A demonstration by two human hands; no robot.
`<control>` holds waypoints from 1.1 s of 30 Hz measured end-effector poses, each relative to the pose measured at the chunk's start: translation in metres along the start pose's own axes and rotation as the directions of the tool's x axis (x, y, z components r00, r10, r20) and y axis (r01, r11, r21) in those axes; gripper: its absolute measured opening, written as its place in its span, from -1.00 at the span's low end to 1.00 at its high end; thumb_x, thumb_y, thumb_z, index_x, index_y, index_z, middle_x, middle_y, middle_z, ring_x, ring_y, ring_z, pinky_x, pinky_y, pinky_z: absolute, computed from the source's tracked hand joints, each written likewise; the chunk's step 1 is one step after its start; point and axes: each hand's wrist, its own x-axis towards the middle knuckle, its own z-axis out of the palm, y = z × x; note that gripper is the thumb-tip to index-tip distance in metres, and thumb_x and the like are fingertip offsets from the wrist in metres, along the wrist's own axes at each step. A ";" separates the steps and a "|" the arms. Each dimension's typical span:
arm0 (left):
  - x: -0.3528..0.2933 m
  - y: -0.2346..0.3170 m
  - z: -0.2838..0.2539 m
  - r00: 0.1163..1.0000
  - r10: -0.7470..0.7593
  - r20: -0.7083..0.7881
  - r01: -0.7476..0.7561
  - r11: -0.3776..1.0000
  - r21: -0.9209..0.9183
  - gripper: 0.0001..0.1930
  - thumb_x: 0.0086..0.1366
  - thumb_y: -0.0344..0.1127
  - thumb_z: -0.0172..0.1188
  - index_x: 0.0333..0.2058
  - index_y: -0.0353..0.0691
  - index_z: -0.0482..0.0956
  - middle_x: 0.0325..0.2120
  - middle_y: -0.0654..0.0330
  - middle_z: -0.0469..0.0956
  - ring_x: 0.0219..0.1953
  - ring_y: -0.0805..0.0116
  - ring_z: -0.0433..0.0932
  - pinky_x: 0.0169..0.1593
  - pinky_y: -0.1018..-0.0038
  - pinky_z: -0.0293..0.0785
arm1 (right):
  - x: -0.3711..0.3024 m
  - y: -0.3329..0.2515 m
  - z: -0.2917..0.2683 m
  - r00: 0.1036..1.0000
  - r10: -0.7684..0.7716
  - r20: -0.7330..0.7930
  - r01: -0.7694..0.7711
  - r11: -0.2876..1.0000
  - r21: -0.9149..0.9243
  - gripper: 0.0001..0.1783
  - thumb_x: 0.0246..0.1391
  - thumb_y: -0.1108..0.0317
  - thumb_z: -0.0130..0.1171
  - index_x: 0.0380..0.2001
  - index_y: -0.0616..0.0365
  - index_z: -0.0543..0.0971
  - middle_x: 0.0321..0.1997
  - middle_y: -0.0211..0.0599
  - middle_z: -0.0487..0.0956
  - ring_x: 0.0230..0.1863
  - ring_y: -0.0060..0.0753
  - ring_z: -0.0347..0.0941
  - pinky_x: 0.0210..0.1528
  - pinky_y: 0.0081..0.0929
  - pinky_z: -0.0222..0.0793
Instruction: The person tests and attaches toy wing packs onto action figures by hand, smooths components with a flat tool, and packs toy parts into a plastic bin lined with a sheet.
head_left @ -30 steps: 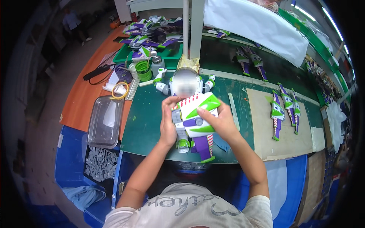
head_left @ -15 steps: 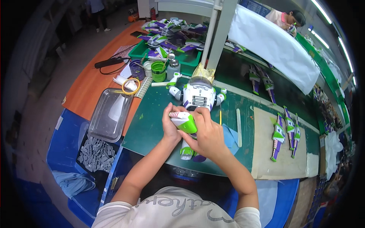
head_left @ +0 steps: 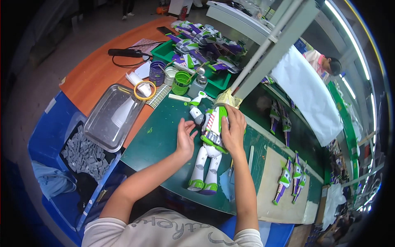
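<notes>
A white, green and purple toy astronaut figure (head_left: 200,161) lies on the green work mat (head_left: 154,142), its feet toward me. On its torso sits a white-and-green wing pack (head_left: 212,123) with a red-striped edge, covering the battery compartment. My right hand (head_left: 233,131) grips the pack's right side, fingers curled over its top. Just left of the torso my left hand (head_left: 186,138) holds nothing, its fingers apart near the figure's arm (head_left: 196,115). Whether the pack is fastened I cannot tell.
Several finished-looking wing packs (head_left: 284,181) lie on cardboard at right; more fill a green bin (head_left: 220,84) behind. Paint jars (head_left: 180,83), a tape roll (head_left: 145,90) and a metal tray (head_left: 95,128) stand left. A post (head_left: 273,51) rises at back.
The wing pack has gone from both hands onto the figure's torso. My left hand has let go and moved aside. The whole view has turned somewhat.
</notes>
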 end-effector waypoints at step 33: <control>0.014 0.030 0.059 0.118 0.317 0.941 -0.981 -0.106 0.159 -0.71 0.22 -0.34 -0.08 -0.11 -0.32 0.40 -0.10 -0.02 0.44 0.03 -0.05 0.37 0.09 0.15 0.24 | 0.014 0.021 0.006 0.985 0.175 -0.014 -0.174 0.983 0.056 -0.52 0.06 0.23 0.01 0.02 0.26 0.40 -0.12 -0.02 0.48 -0.02 -0.06 0.32 0.06 -0.24 0.13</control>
